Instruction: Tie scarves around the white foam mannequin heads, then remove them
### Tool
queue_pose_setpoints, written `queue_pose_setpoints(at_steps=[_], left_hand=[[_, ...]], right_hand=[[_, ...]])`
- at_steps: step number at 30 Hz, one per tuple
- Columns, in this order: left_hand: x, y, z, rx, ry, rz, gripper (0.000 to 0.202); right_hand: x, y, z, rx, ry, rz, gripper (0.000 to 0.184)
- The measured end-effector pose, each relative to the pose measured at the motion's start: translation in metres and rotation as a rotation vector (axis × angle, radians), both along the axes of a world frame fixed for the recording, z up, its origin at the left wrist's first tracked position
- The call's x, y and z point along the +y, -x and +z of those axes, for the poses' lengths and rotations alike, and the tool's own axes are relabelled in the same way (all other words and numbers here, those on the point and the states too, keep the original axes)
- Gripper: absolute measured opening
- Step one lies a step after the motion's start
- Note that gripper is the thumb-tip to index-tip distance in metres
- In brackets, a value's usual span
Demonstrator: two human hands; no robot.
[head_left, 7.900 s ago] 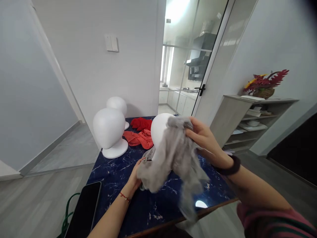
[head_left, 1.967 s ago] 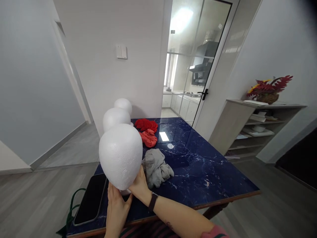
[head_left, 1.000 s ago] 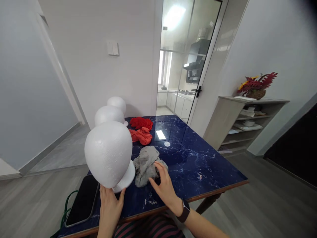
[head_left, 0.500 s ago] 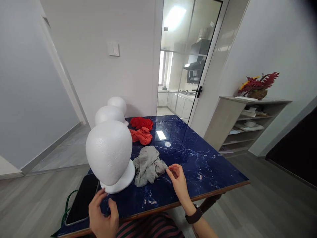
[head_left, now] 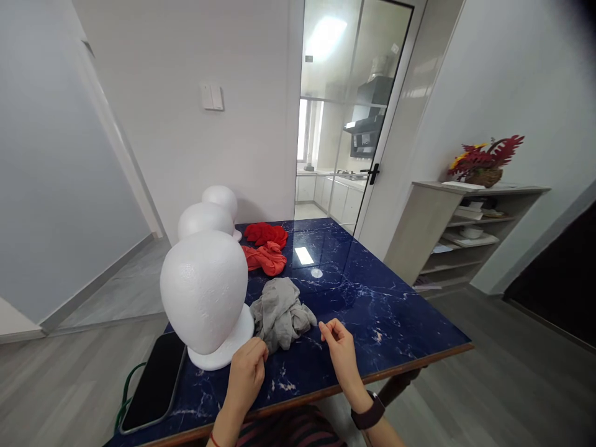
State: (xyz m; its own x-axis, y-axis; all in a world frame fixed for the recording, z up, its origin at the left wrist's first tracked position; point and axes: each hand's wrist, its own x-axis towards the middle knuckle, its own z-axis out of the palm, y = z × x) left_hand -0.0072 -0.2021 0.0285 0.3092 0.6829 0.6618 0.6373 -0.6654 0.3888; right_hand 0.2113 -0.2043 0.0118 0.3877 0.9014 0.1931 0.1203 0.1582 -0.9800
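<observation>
A crumpled grey cloth (head_left: 283,313) lies on the table between my two hands. At its near left edge my left hand (head_left: 246,372) is closed, the fingers curled against the cloth; whether a fold is caught in them is hidden. Beside the cloth's right tip, my right hand (head_left: 342,354) holds thumb and fingertips together in a pinch. What that pinch holds, if anything, is too small to make out. Just left of the cloth stands a white foam head (head_left: 203,288) on a round base.
Behind the nearest head stand two more white foam heads, a middle one (head_left: 205,217) and a far one (head_left: 221,197). An orange-red cloth (head_left: 267,257) and a red cloth (head_left: 267,234) lie beyond the grey one. A black phone-like device (head_left: 153,385) rests on the blue marbled table (head_left: 386,316).
My left hand has moved right and up from the front of the foam head to the grey cloth, and its fingers have closed. My right hand's fingers have drawn together, slightly lower.
</observation>
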Motion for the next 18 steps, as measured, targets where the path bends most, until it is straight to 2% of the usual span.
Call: queue_pose_setpoints(at_steps=[11,18], left_hand=[[-0.0049,-0.0024,-0.0066,0.062,0.08,-0.035,0.027],[-0.0063,-0.0021,-0.0071,0.071,0.077,-0.047,0.028]], right_hand=[[0.001,-0.0024,-0.0052,-0.005,0.003,0.001,0.039],[-0.0021,-0.0015,-0.0009,-0.007,-0.002,-0.002,0.039]])
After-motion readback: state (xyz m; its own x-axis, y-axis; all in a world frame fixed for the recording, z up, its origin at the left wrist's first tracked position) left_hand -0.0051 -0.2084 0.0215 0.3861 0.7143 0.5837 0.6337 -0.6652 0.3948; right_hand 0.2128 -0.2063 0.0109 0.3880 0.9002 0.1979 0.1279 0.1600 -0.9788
